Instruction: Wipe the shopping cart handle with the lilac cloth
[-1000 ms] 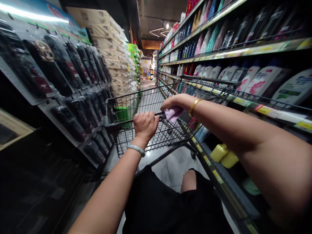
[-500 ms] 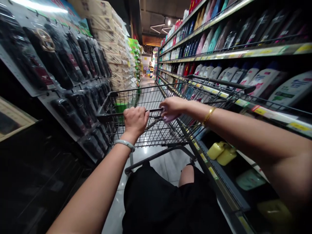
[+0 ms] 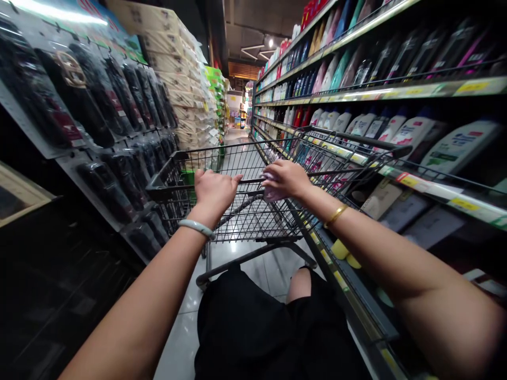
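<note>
A black wire shopping cart [image 3: 253, 211] stands in front of me, its basket showing only bare mesh. My left hand [image 3: 215, 191], with a pale bangle at the wrist, is wrapped over the cart's handle bar at the left. Beside it on the right, my right hand [image 3: 287, 179] has its fingers closed around a crumpled light purple cloth [image 3: 273, 193] against the same bar. A gold bracelet [image 3: 336, 215] circles the right wrist. The fingertips of my left hand are hidden behind the bar.
Shelves of bottles [image 3: 412, 132] run along the right, close to the cart. On the left hang packaged black belts [image 3: 75, 95], with stacked wrapped packs [image 3: 170, 63] beyond. The tiled floor [image 3: 237, 138] leads down the aisle between them.
The shelf bottles and yellow containers have shifted in view as the cart advances along the aisle. My right hand has turned slightly, its fingers still around the cloth. My left hand stays on the bar.
</note>
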`<move>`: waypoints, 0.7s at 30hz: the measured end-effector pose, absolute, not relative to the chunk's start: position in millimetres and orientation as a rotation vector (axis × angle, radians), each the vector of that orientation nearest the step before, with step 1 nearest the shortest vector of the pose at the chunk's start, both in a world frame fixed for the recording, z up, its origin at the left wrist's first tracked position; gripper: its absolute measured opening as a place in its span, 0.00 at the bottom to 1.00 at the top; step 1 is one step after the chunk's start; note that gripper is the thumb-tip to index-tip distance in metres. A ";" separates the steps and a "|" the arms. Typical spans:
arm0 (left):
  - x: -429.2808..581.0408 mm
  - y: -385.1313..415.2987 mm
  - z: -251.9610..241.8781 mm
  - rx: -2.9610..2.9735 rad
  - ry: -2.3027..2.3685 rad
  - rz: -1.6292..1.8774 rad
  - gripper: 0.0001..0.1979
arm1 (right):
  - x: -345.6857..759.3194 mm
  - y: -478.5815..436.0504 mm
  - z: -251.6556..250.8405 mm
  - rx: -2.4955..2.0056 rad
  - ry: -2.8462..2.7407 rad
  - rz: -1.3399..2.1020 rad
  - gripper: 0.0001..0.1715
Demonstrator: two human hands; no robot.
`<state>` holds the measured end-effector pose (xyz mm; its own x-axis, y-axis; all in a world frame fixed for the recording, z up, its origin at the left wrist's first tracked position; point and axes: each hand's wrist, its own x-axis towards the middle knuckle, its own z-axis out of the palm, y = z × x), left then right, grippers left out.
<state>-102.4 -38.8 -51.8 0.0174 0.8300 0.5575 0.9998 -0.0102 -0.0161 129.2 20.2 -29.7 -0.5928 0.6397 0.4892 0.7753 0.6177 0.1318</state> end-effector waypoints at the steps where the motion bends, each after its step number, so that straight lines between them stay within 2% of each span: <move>1: -95.9 -36.2 -47.9 -1.907 -1.839 -0.553 0.37 | 121.4 18.2 -31.1 -1.084 -2.452 -0.482 0.25; 6: -80.0 -23.3 -37.2 -2.130 -1.968 -0.452 0.43 | 149.3 22.0 -33.2 -0.948 -2.538 -0.569 0.27; 9: -81.4 -19.1 -35.3 -2.176 -2.019 -0.397 0.44 | 192.5 28.0 -31.0 -1.151 -2.402 -0.517 0.24; 13: -80.7 -16.7 -35.8 -2.178 -1.992 -0.379 0.44 | 195.1 25.7 -33.7 -1.375 -2.130 -0.464 0.26; 16: -80.4 -16.0 -37.6 -2.154 -2.000 -0.399 0.46 | 170.0 18.7 -41.5 -1.210 -2.251 -0.498 0.26; 19: -82.6 -15.6 -39.2 -2.137 -2.003 -0.394 0.47 | 167.7 16.2 -46.6 -1.021 -2.420 -0.576 0.32; 21: -83.4 -15.4 -39.8 -2.142 -1.997 -0.379 0.47 | 179.2 18.3 -48.5 -1.026 -2.411 -0.576 0.31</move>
<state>-83.4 -15.4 -39.8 0.0607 0.9482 0.3117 0.9965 -0.0756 0.0359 179.2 18.3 -48.5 -0.6190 0.5567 0.5540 0.7470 0.6351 0.1964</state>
